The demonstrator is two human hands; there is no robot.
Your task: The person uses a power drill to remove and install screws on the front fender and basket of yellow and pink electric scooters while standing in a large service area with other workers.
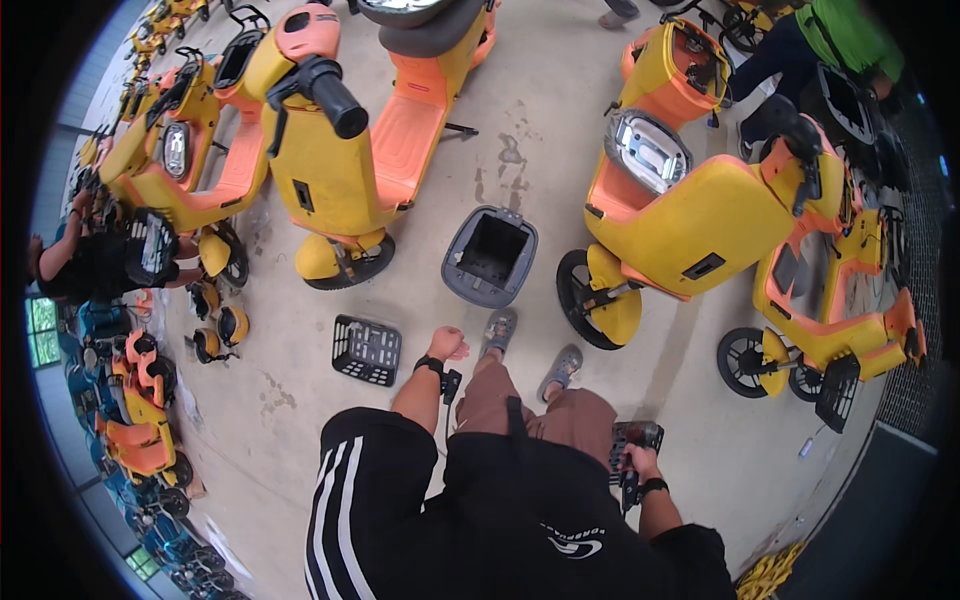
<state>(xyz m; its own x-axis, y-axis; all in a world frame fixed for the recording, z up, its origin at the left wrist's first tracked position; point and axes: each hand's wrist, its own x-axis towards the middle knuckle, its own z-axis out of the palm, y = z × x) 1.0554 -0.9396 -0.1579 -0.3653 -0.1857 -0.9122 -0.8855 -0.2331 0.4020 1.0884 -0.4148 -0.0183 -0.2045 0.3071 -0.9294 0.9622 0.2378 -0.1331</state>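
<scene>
My right hand is wrapped round the handle of a cordless drill, held low beside my right thigh. My left hand hangs in front of my left leg with its fingers curled in; whatever may be inside them is hidden. Close to that hand, a black plastic basket lies on the floor. Ahead of my feet stands a dark grey bin-like box, its top uncovered. Neither hand touches the basket or the box.
A yellow and orange scooter stands ahead left and another scooter ahead right. Further scooters line both sides. A person in green bends at the far right; another person is at the left. Round yellow-black parts lie left.
</scene>
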